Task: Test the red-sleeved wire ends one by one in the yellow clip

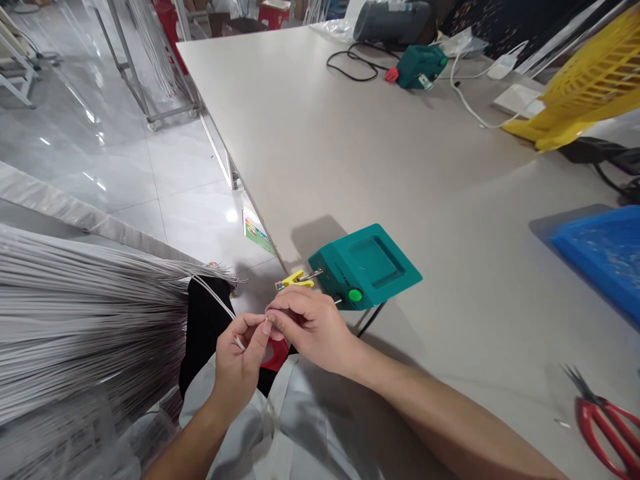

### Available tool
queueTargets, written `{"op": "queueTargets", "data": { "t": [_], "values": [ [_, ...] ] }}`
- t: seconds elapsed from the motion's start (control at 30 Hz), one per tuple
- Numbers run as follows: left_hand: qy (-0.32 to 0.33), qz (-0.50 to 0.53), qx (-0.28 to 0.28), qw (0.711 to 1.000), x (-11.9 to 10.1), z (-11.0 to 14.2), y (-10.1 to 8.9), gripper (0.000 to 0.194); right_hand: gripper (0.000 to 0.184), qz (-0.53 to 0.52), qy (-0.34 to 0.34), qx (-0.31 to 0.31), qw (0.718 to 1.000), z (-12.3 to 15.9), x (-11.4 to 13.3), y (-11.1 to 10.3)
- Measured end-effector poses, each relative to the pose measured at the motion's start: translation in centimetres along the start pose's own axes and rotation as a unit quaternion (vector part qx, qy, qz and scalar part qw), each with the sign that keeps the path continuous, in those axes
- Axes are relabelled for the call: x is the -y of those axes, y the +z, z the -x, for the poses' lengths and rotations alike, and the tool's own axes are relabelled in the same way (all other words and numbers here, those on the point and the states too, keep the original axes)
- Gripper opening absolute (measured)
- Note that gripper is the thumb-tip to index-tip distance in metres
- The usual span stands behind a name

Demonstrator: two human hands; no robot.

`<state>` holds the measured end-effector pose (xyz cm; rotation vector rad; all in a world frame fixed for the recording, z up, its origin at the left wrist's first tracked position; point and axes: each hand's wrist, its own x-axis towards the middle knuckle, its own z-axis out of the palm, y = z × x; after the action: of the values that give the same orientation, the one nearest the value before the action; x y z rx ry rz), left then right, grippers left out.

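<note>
My left hand (243, 350) is closed on a thin white cable (216, 295) that runs back to a large bundle of white cables (90, 313) at the left. My right hand (310, 323) meets it fingertip to fingertip, pinching at the same spot; whatever lies between its fingers is too small to make out. Just beyond the hands, a green box (367, 267) with a green button rests on the table's near edge. A yellow clip (297, 279) is attached to the box's left side.
Red-handled scissors (605, 420) lie at the lower right of the table (310, 133), below a blue tray (605, 253). Farther back are a yellow fan (590, 80), another green device (420, 65) and a grey motor-like cylinder (393, 21). A wheeled metal rack (127, 67) stands left of the table.
</note>
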<state>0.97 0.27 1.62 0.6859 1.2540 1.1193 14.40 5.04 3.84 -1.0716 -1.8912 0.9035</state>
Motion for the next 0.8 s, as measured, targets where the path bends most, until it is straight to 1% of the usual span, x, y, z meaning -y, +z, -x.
{"op": "queueTargets", "data": {
  "t": [0.07,0.13,0.2,0.27,0.37,0.43,0.47,0.57,0.67,0.73,0.8],
  "values": [
    [-0.003,0.001,-0.006,1.000,0.1,0.1,0.1,0.016,0.017,0.020,-0.022,0.002,1.000,0.1,0.0,0.1],
    [-0.007,0.013,-0.023,1.000,0.3,0.1,0.3,0.017,0.015,0.078,-0.060,0.001,0.995,0.3,-0.1,0.2],
    [-0.009,0.034,-0.039,0.999,0.5,0.1,0.5,0.018,0.014,0.138,-0.102,0.000,0.985,0.5,-0.3,0.2],
    [-0.008,0.054,-0.049,0.997,0.5,0.0,0.5,0.019,0.012,0.158,-0.128,-0.009,0.979,0.6,-0.4,0.1],
    [0.001,0.064,-0.057,0.996,0.2,-0.2,0.3,0.019,0.009,0.104,-0.124,-0.048,0.986,0.5,-0.4,-0.2],
    [0.008,0.059,-0.053,0.997,0.0,-0.3,0.1,0.018,0.010,0.055,-0.092,-0.069,0.992,0.3,-0.3,-0.4],
    [0.010,0.057,-0.050,0.997,0.0,-0.3,0.0,0.017,0.011,0.038,-0.075,-0.070,0.994,0.2,-0.2,-0.4],
    [0.005,0.056,-0.039,0.998,0.1,-0.3,-0.1,0.015,0.011,0.029,-0.044,-0.036,0.998,0.2,-0.2,-0.3],
    [-0.002,0.030,-0.018,0.999,0.1,-0.2,-0.1,0.016,0.014,0.062,-0.042,0.012,0.997,0.4,-0.4,-0.1],
    [-0.002,-0.008,-0.002,1.000,0.0,-0.1,-0.3,0.016,0.014,0.085,-0.067,0.042,0.993,0.5,-0.6,-0.1],
    [0.003,-0.049,0.011,0.999,-0.1,-0.1,-0.5,0.014,0.018,0.127,-0.109,0.071,0.983,0.4,-0.7,-0.3]
  ]
}}
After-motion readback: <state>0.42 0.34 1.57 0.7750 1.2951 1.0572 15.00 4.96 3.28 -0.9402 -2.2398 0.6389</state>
